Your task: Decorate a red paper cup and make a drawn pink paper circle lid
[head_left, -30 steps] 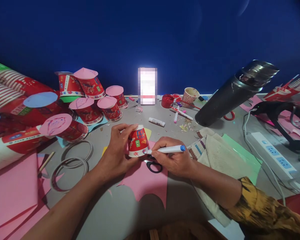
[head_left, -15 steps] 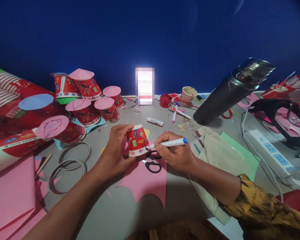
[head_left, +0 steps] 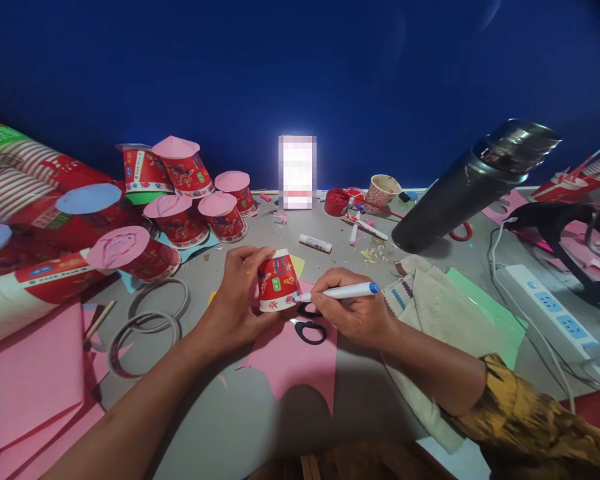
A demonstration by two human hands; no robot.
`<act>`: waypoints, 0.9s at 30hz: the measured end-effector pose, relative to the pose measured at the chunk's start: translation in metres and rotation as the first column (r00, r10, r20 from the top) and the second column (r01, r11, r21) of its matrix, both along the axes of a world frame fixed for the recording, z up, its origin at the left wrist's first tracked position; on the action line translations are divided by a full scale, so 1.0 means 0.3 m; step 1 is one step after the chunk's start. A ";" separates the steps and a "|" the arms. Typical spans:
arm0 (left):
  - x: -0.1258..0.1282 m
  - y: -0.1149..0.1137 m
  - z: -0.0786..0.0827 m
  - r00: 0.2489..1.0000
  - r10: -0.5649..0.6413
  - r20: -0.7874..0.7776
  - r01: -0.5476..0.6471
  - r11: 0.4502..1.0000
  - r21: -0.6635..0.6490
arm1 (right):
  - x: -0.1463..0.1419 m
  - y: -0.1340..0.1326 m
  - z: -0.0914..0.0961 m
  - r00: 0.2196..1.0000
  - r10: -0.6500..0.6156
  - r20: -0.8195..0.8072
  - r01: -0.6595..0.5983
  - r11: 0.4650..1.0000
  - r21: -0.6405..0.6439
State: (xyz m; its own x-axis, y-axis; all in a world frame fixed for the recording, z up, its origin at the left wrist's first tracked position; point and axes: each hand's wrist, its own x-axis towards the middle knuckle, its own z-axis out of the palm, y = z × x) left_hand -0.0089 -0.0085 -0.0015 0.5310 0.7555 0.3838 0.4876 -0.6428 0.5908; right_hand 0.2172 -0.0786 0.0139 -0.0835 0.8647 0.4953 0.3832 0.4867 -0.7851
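My left hand (head_left: 235,300) is wrapped round an upturned red paper cup (head_left: 278,281) that stands rim-down on a pink paper sheet (head_left: 295,360). My right hand (head_left: 353,308) pinches a white marker with a blue end (head_left: 341,292); its tip touches the cup's lower rim on the right side. Black-handled scissors (head_left: 307,327) lie on the pink sheet just under the marker, between my two hands.
Several red cups capped with pink discs (head_left: 200,200) are heaped at the left with cup sleeves (head_left: 25,220). Tape rings (head_left: 150,320), a glue stick (head_left: 315,243), markers (head_left: 363,227), a dark flask (head_left: 473,183), folded cloth (head_left: 430,293), a power strip (head_left: 550,307) and pink sheets (head_left: 25,380) surround me.
The marker tip has shifted slightly along the cup's rim, and my view has drifted a little. Both hands keep their grips.
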 end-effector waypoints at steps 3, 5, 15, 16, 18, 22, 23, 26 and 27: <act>-0.002 -0.003 0.006 1.000 -0.003 -0.020 0.003 1.000 0.022 | -0.001 0.001 -0.005 1.000 -0.009 -0.006 0.010 0.998 0.055; -0.005 -0.002 0.008 0.999 -0.009 -0.042 0.011 0.999 0.045 | -0.002 0.000 -0.011 1.000 0.003 0.019 -0.004 0.995 0.095; -0.010 0.006 0.008 0.996 -0.013 -0.093 0.028 0.986 0.165 | -0.018 -0.013 -0.012 0.993 0.040 0.108 -0.058 0.984 0.168; -0.009 0.007 0.008 0.996 -0.014 -0.089 0.029 0.985 0.168 | -0.019 -0.013 -0.010 0.993 0.047 0.109 -0.065 0.984 0.164; -0.008 0.008 0.006 0.996 -0.019 -0.085 0.033 0.984 0.177 | -0.020 -0.014 -0.007 0.993 0.056 0.105 -0.073 0.984 0.166; -0.009 0.006 0.002 0.995 -0.034 -0.096 0.051 0.981 0.186 | -0.021 -0.015 -0.009 0.992 0.053 0.113 -0.072 0.983 0.171; -0.009 0.005 0.001 0.995 -0.035 -0.099 0.053 0.981 0.185 | -0.021 -0.014 -0.010 0.992 0.052 0.115 -0.072 0.983 0.171; -0.009 0.005 -0.003 0.995 -0.036 -0.097 0.054 0.982 0.182 | -0.020 -0.014 -0.013 0.991 0.059 0.122 -0.080 0.982 0.173; -0.009 0.006 -0.003 0.995 -0.037 -0.095 0.054 0.982 0.181 | -0.020 -0.013 -0.013 0.990 0.061 0.130 -0.082 0.983 0.167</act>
